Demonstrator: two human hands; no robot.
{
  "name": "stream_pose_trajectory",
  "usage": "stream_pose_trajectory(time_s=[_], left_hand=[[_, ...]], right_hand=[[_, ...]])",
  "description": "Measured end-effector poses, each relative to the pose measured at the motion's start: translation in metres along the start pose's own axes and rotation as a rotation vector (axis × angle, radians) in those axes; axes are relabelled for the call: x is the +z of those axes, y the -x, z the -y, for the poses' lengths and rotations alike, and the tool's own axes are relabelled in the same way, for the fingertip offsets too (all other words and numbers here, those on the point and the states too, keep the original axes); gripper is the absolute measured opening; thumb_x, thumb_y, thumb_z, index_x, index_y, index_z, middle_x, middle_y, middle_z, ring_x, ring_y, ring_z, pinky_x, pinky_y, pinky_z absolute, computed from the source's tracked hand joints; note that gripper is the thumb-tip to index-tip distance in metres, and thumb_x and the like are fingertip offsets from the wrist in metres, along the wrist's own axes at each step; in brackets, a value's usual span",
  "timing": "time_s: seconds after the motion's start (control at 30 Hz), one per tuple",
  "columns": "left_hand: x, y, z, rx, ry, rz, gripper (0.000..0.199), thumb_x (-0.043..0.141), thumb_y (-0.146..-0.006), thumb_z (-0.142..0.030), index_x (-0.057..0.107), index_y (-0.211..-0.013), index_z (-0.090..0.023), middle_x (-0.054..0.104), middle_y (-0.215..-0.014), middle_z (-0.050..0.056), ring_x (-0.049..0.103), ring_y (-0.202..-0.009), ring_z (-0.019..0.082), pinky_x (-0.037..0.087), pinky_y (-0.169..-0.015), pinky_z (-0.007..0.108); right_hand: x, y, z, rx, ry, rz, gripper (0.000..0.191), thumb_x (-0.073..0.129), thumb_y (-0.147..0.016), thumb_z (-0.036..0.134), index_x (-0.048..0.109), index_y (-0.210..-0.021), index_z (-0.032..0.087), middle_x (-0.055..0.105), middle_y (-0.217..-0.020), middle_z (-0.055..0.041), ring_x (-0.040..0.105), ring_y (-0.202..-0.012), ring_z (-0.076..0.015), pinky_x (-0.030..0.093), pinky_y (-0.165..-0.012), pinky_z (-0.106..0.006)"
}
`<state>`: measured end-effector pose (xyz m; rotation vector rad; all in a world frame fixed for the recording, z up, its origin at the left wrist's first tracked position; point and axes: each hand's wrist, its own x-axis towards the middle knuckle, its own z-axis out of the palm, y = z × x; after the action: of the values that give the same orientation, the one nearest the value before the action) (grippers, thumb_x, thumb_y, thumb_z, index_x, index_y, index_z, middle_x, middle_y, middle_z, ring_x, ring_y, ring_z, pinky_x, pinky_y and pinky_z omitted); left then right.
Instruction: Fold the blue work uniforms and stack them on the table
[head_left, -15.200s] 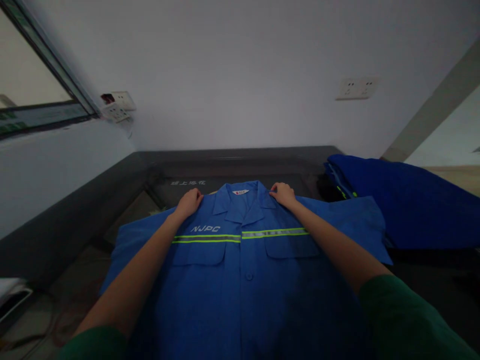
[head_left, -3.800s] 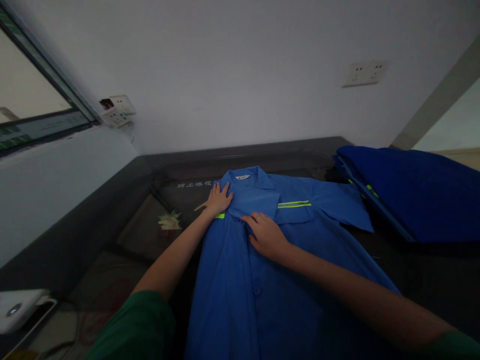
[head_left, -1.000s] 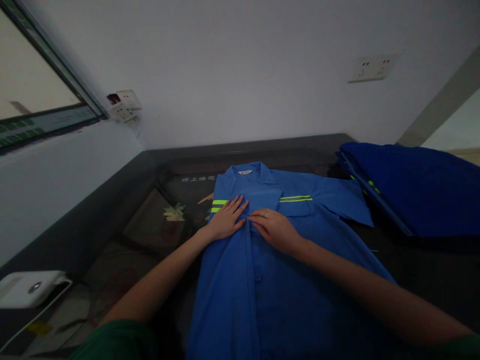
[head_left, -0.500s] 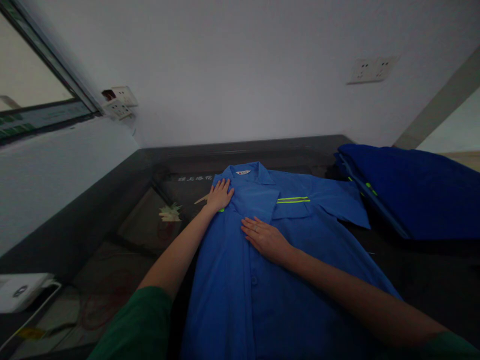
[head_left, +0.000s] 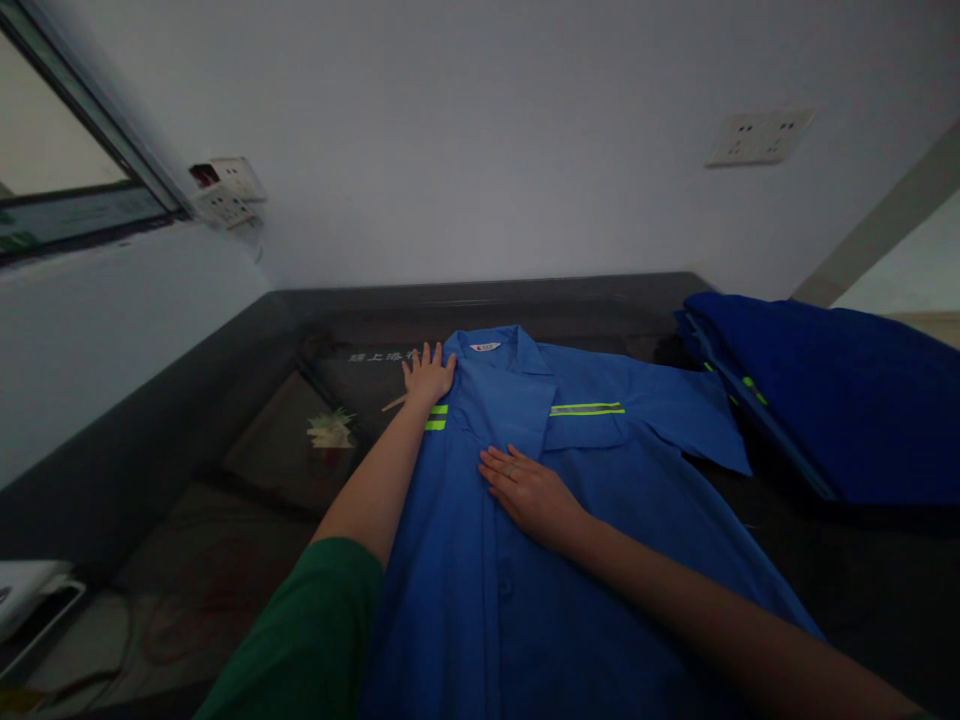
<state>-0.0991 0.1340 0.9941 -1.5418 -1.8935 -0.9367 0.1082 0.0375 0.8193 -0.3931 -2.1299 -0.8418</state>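
A blue short-sleeved work shirt (head_left: pixel 592 540) with yellow-green striped bands lies front up on the dark table, collar toward the wall. Its left side is folded inward, and that sleeve (head_left: pixel 506 400) lies across the chest. My left hand (head_left: pixel 430 374) is spread at the folded edge beside the collar (head_left: pixel 531 352), fingers apart. My right hand (head_left: pixel 534 492) rests flat on the shirt front just below the folded sleeve, its fingers stretched out close together. Neither hand grips the cloth.
A stack of folded darker blue garments (head_left: pixel 855 400) lies at the right. On the left, a pale leaf-like design (head_left: pixel 330 428) shows on the table surface (head_left: pixel 255 450). A white device (head_left: pixel 30 590) with a cable sits at the near left. Wall sockets (head_left: pixel 759 138) are above the table.
My left hand has shifted left and slightly away, off the sleeve to the folded edge, uncovering the striped band there. My right hand has stayed almost in place. The view has shifted slightly.
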Motion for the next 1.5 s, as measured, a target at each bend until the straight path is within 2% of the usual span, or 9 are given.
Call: stream_pose_trajectory(time_s=[0.13, 0.3, 0.43, 0.5, 0.6, 0.77, 1.1, 1.3, 1.5], left_hand=[[-0.003, -0.003, 0.001, -0.028, -0.004, 0.009, 0.075, 0.009, -0.091, -0.058, 0.016, -0.153, -0.015, 0.007, -0.159, 0.003, 0.005, -0.147, 0.027, 0.004, -0.118, 0.05], [-0.001, -0.012, 0.013, -0.005, 0.049, -0.057, 0.067, 0.016, -0.094, -0.053, 0.027, -0.15, -0.017, 0.017, -0.158, 0.008, 0.01, -0.146, 0.032, 0.009, -0.115, 0.058], [-0.001, -0.023, 0.031, 0.241, 0.102, -0.238, 0.049, 0.025, -0.096, -0.03, 0.042, -0.14, -0.014, 0.041, -0.146, 0.015, 0.034, -0.137, 0.029, 0.03, -0.109, 0.051], [-0.004, -0.03, 0.039, 0.365, 0.097, -0.23, 0.043, 0.03, -0.093, -0.021, 0.053, -0.129, -0.017, 0.054, -0.133, 0.012, 0.048, -0.124, 0.023, 0.038, -0.105, 0.041], [-0.009, -0.042, 0.047, 0.459, 0.069, -0.164, 0.033, 0.038, -0.091, -0.023, 0.062, -0.115, -0.021, 0.061, -0.119, 0.008, 0.053, -0.113, 0.021, 0.041, -0.099, 0.035], [-0.017, -0.058, 0.051, 0.523, 0.009, -0.112, 0.027, 0.045, -0.091, -0.037, 0.066, -0.099, -0.022, 0.062, -0.11, 0.008, 0.05, -0.109, 0.026, 0.039, -0.096, 0.04], [-0.014, -0.067, 0.057, 0.521, -0.015, -0.09, 0.028, 0.036, -0.095, -0.04, 0.062, -0.097, -0.028, 0.067, -0.103, 0.004, 0.048, -0.108, 0.025, 0.022, -0.101, 0.051], [-0.017, -0.067, 0.059, 0.533, -0.034, -0.159, 0.028, 0.037, -0.094, -0.039, 0.063, -0.097, -0.027, 0.067, -0.108, 0.005, 0.045, -0.107, 0.027, 0.023, -0.098, 0.05], [-0.014, -0.061, 0.059, 0.518, -0.048, -0.132, 0.027, 0.037, -0.094, -0.036, 0.062, -0.096, -0.025, 0.066, -0.109, 0.006, 0.046, -0.107, 0.028, 0.025, -0.096, 0.049]], right_hand=[[0.001, -0.001, 0.0, 0.008, -0.028, 0.001, 0.035, 0.044, -0.094, 0.015, 0.063, -0.123, 0.011, 0.06, -0.129, -0.0142, 0.053, -0.125, -0.0213, 0.038, -0.11, -0.045], [-0.005, 0.0, 0.0, 0.039, -0.11, 0.01, 0.036, 0.041, -0.094, 0.013, 0.062, -0.123, 0.013, 0.059, -0.131, -0.0124, 0.051, -0.127, -0.0205, 0.032, -0.112, -0.049], [-0.021, -0.008, 0.002, 0.124, -0.201, -0.042, 0.034, 0.042, -0.094, 0.014, 0.063, -0.12, 0.016, 0.061, -0.129, -0.0107, 0.055, -0.121, -0.0191, 0.038, -0.109, -0.044], [-0.03, -0.021, 0.003, 0.206, -0.214, -0.053, 0.031, 0.043, -0.094, 0.015, 0.065, -0.116, 0.017, 0.066, -0.12, -0.0102, 0.059, -0.112, -0.0184, 0.045, -0.102, -0.038], [-0.036, -0.047, 0.001, 0.341, -0.178, 0.039, 0.024, 0.047, -0.094, 0.02, 0.064, -0.11, 0.016, 0.069, -0.107, -0.0097, 0.063, -0.101, -0.0198, 0.049, -0.091, -0.034], [-0.026, -0.077, -0.002, 0.48, -0.174, 0.178, 0.019, 0.054, -0.09, 0.019, 0.06, -0.108, 0.018, 0.07, -0.101, -0.0075, 0.065, -0.092, -0.0201, 0.048, -0.079, -0.03], [-0.012, -0.076, -0.005, 0.451, -0.251, 0.131, 0.018, 0.053, -0.088, 0.011, 0.062, -0.102, 0.019, 0.069, -0.101, -0.0051, 0.064, -0.093, -0.0174, 0.046, -0.08, -0.027], [-0.004, -0.073, -0.007, 0.436, -0.279, 0.093, 0.02, 0.053, -0.09, 0.012, 0.061, -0.107, 0.02, 0.068, -0.101, -0.0049, 0.063, -0.092, -0.0171, 0.046, -0.08, -0.028], [-0.003, -0.072, -0.004, 0.391, -0.21, 0.109, 0.019, 0.052, -0.091, 0.013, 0.061, -0.106, 0.019, 0.067, -0.103, -0.005, 0.061, -0.096, -0.0173, 0.045, -0.083, -0.028]])
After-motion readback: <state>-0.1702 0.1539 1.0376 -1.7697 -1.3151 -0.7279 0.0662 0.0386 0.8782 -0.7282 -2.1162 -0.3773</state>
